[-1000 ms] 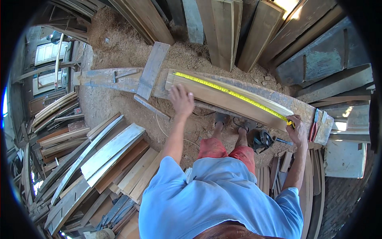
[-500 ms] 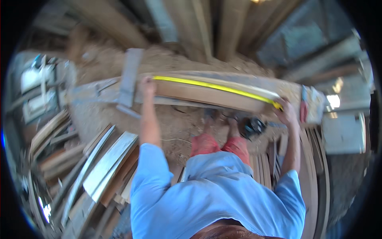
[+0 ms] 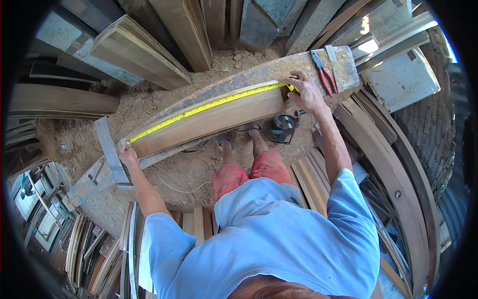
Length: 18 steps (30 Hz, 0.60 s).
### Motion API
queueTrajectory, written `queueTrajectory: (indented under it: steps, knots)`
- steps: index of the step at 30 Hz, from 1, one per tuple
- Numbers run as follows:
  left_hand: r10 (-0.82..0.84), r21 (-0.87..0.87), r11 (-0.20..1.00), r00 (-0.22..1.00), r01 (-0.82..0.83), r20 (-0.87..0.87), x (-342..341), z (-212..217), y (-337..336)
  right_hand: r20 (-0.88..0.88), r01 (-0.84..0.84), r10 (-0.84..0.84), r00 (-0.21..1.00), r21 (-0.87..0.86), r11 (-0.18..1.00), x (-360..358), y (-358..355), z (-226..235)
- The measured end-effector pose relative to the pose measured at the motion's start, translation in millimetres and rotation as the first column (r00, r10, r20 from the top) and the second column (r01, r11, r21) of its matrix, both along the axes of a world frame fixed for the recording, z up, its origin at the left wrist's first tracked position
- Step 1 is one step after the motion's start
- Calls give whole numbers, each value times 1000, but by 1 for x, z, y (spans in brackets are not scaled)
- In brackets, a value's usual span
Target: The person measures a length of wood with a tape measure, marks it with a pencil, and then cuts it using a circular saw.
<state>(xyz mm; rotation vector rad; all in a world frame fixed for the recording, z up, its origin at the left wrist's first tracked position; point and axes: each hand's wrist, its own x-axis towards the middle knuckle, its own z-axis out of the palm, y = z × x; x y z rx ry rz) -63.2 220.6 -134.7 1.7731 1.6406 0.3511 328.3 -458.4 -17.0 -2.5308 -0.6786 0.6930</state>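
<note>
Left hand [image 3: 128, 153]: closed on the end of the bright yellow tape measure [image 3: 206, 106]
Right hand [image 3: 307, 94]: gripping its yellow-and-black case [image 3: 293, 89], well apart from the left
Tape measure: stretched along the long brown wooden board [image 3: 211, 120]
Board: on the narrow, dusty wooden bench [image 3: 284, 66]
Red-handled metal pliers [image 3: 324, 74]: on the bench

Woodworking workshop, sawdust-strewn floor [image 3: 174, 172], planks [image 3: 142, 60] leaning and stacked all around, long worn counter [image 3: 279, 66], red-handled pliers [image 3: 322, 71], yellow tape measure [image 3: 214, 103] along a board [image 3: 209, 122].
</note>
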Motion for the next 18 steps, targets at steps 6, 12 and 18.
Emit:
queueTrajectory:
  steps: [6, 12, 18]
  knots:
    - [-11, 23, 1000, 1000, 12, -9, -2, -2, 2, 27, -2, 2, 1000, 12, 1000, -1, -1, -4]
    - [-7, 31, 999, 1000, 7, -14, -2, 4, -2, 22, -8, 7, 1000, 30, 1000, 0, -2, -5]
    - [13, 27, 1000, 1000, -13, 18, 15, 3, -14, 20, -4, 4, 1000, -6, 1000, -1, -5, -4]
